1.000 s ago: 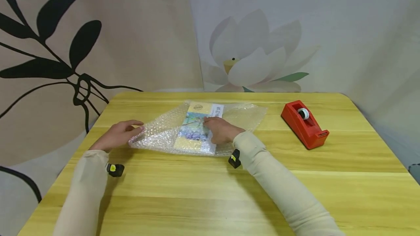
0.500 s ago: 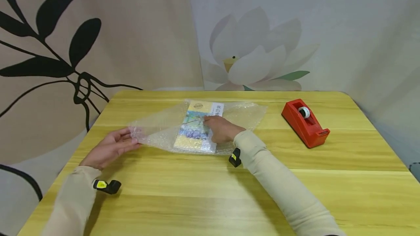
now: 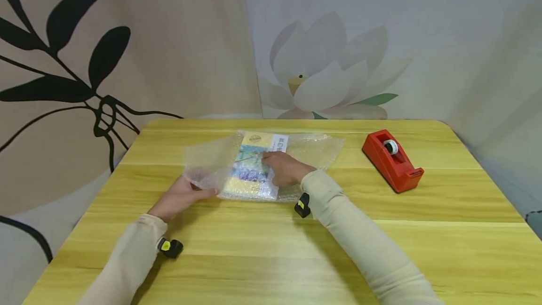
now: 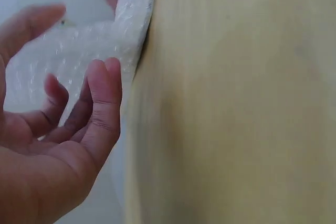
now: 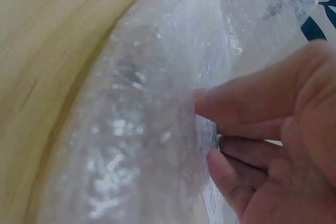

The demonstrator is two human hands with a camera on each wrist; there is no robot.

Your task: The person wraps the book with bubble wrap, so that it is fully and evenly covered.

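Note:
A thin book or booklet (image 3: 251, 172) with a blue, purple and yellow painted cover lies in the middle of a sheet of clear bubble wrap (image 3: 315, 146). My right hand (image 3: 288, 168) rests its fingertips on the cover near its right side; in the right wrist view its thumb (image 5: 241, 98) and fingers stay apart at the wrapped surface. At the sheet's left end, my left hand (image 3: 182, 196) reaches under the raised flap (image 3: 207, 164), thumb by the front edge. Seen from the left wrist, its fingers (image 4: 102, 108) bend loosely against the wrap, thumb well apart from them.
A red tape dispenser (image 3: 391, 161) holding a small roll of tape (image 3: 390, 147) stands on the right of the wooden table (image 3: 254, 253). Behind the table's back edge hangs a cloth (image 3: 190, 51) printed with leaves and a flower.
My left hand has slid from on top of the wrap's left corner to underneath, lifting the flap and moving it rightward toward the book. My right hand has stayed on the cover.

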